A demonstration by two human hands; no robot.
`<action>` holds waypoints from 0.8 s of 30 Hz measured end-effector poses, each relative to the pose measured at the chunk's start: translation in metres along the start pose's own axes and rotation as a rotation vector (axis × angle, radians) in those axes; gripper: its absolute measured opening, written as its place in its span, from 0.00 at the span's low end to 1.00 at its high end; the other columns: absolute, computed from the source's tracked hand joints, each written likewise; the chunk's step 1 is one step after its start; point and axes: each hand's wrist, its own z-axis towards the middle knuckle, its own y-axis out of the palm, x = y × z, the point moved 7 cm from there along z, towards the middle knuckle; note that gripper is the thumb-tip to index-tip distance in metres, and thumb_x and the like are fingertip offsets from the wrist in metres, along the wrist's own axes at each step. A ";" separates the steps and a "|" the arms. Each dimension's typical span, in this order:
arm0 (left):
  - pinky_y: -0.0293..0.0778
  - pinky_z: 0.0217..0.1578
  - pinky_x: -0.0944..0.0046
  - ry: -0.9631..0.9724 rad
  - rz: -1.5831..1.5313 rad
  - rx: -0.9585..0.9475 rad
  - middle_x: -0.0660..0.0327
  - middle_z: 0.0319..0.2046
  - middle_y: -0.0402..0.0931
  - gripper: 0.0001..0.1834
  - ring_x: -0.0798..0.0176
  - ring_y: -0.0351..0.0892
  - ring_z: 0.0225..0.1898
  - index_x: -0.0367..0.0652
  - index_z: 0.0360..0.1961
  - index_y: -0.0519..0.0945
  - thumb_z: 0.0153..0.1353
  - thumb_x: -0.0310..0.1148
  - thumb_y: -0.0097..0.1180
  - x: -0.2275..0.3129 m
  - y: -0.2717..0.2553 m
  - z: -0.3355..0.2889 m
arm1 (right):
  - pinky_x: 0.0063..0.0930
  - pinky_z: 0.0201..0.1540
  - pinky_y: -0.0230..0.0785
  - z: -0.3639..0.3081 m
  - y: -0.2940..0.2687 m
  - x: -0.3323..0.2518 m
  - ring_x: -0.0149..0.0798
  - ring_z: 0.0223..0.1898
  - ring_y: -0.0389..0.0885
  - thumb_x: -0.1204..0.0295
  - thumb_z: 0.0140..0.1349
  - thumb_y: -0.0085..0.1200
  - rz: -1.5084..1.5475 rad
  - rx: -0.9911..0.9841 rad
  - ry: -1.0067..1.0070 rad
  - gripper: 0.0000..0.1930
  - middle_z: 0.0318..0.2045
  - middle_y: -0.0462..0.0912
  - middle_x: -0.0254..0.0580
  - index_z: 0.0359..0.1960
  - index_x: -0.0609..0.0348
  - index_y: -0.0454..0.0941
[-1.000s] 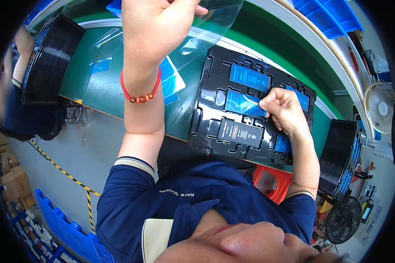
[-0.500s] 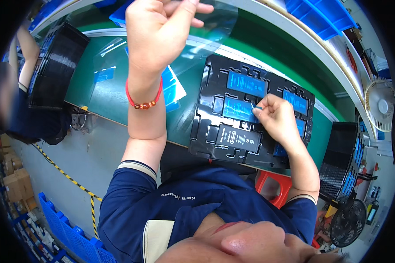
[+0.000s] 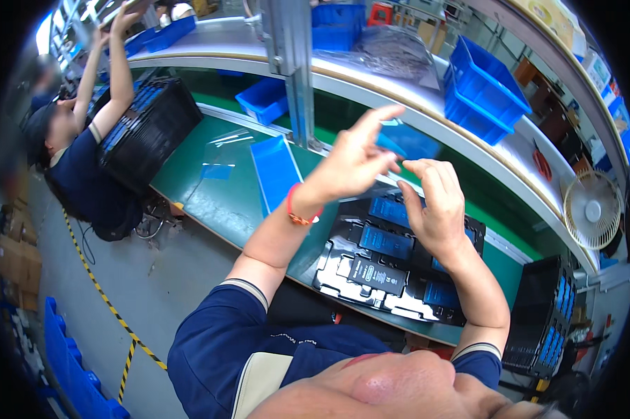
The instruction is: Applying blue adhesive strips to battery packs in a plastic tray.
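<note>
Both my hands are raised over the far side of a black plastic tray (image 3: pixel 329 269). My left hand (image 3: pixel 350 164), with a red bracelet at its wrist, holds a thin clear film sheet with a blue-tinted part (image 3: pixel 416 142). Close beside it, my right hand (image 3: pixel 437 202) has its fingertips pinched by the sheet's near edge; what they hold is too small to make out. In the tray lie several flat phone batteries (image 3: pixel 385 242) with blue faces. The near-left battery (image 3: pixel 376 274) shows a black face with white print. My right hand and forearm hide part of the tray.
Left of the tray, a blue sheet (image 3: pixel 276 171) and a clear film (image 3: pixel 221 153) lie on the green table (image 3: pixel 203 199). Stacked black trays stand left (image 3: pixel 154 133) and right (image 3: pixel 538 307). Blue bins (image 3: pixel 479 91) sit on the shelf, near a fan (image 3: pixel 592 209). A co-worker (image 3: pixel 91 167) is at left.
My left hand has come down and right with the film. My right hand has lifted off the tray to meet it. The view has shifted, showing more of the shelf and the co-worker.
</note>
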 end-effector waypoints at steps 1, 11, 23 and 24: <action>0.76 0.36 0.70 0.053 0.087 -0.023 0.54 0.60 0.62 0.35 0.63 0.80 0.39 0.38 0.65 0.56 0.56 0.16 0.49 0.000 0.008 0.000 | 0.37 0.38 0.69 0.004 0.002 0.001 0.48 0.34 0.76 0.82 0.46 0.61 -0.041 0.042 -0.052 0.17 0.30 0.77 0.47 0.40 0.63 0.75; 0.74 0.26 0.55 0.233 0.537 -0.224 0.43 0.27 0.77 0.43 0.42 0.79 0.25 0.47 0.68 0.55 0.49 0.16 0.50 0.013 0.041 -0.016 | 0.33 0.36 0.71 -0.025 0.012 0.023 0.47 0.32 0.79 0.86 0.45 0.62 0.105 0.071 -0.044 0.13 0.29 0.80 0.48 0.34 0.66 0.76; 0.74 0.29 0.53 0.294 0.606 -0.295 0.44 0.27 0.77 0.47 0.44 0.79 0.28 0.49 0.69 0.50 0.45 0.14 0.49 0.001 0.059 -0.017 | 0.25 0.41 0.71 -0.035 0.001 0.042 0.37 0.34 0.80 0.87 0.56 0.55 0.190 0.020 0.023 0.05 0.31 0.80 0.46 0.34 0.68 0.77; 0.74 0.29 0.52 0.261 0.584 -0.276 0.44 0.27 0.77 0.47 0.43 0.79 0.27 0.48 0.69 0.50 0.46 0.14 0.48 0.000 0.058 -0.016 | 0.25 0.41 0.71 -0.036 0.001 0.045 0.37 0.34 0.80 0.87 0.56 0.55 0.191 0.020 0.023 0.05 0.31 0.80 0.46 0.34 0.68 0.77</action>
